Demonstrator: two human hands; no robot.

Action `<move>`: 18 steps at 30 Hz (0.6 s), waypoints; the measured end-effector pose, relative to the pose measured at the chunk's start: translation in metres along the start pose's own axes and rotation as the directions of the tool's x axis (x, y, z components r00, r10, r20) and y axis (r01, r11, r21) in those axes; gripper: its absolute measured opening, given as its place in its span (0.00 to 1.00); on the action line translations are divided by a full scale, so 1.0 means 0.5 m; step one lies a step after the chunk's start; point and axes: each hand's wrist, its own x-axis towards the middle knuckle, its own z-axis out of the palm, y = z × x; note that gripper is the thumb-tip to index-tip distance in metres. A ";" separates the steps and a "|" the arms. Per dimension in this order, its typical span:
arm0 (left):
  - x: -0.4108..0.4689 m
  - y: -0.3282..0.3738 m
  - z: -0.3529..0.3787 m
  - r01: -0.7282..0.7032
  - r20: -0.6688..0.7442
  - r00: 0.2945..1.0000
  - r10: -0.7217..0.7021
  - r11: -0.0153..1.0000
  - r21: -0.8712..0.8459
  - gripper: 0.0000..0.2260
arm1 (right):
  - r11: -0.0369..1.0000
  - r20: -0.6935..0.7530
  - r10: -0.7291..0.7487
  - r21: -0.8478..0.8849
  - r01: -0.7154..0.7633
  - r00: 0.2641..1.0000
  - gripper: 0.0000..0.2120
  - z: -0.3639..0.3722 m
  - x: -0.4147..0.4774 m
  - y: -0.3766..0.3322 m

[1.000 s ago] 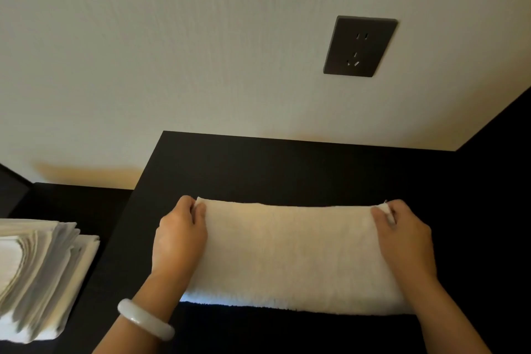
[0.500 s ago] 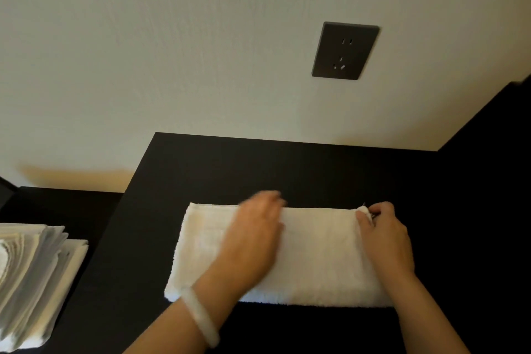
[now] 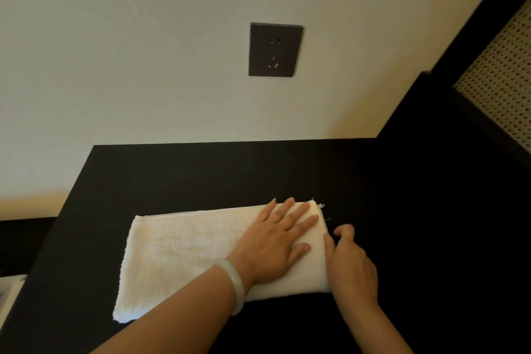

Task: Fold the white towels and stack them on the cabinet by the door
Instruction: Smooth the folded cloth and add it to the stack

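A white towel, folded into a long strip, lies across the black cabinet top. My left hand presses flat on the towel's right part, with its fingers straight and spread and a pale bangle on the wrist. At the towel's right end is my right hand. Its thumb touches the towel's edge, and its fingers curl loosely over the dark surface with nothing in them.
A dark wall socket sits on the cream wall behind the cabinet. A dark frame with a perforated woven panel rises at the right. A corner of a white towel stack shows at the far left edge.
My left hand let go of the towel's left corner and slid right across the towel to lie flat near its right end. My right hand released the far right corner and moved down along that edge.
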 end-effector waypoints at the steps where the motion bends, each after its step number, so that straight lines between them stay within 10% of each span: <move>1: 0.000 0.001 -0.002 -0.001 0.005 1.000 0.001 1.000 0.000 0.26 | 0.998 -0.010 -0.033 -0.061 0.032 0.999 0.10 0.001 -0.007 0.007; 14: -0.002 0.003 0.003 0.006 -0.037 0.999 -0.005 1.000 0.020 0.26 | 0.951 -0.114 -0.249 -0.215 0.221 0.962 0.18 -0.004 -0.013 0.001; 18: -0.004 0.007 0.003 -0.008 -0.035 0.999 0.008 1.000 -0.005 0.26 | 0.908 -0.132 -0.390 0.111 0.404 0.911 0.23 -0.011 0.012 -0.047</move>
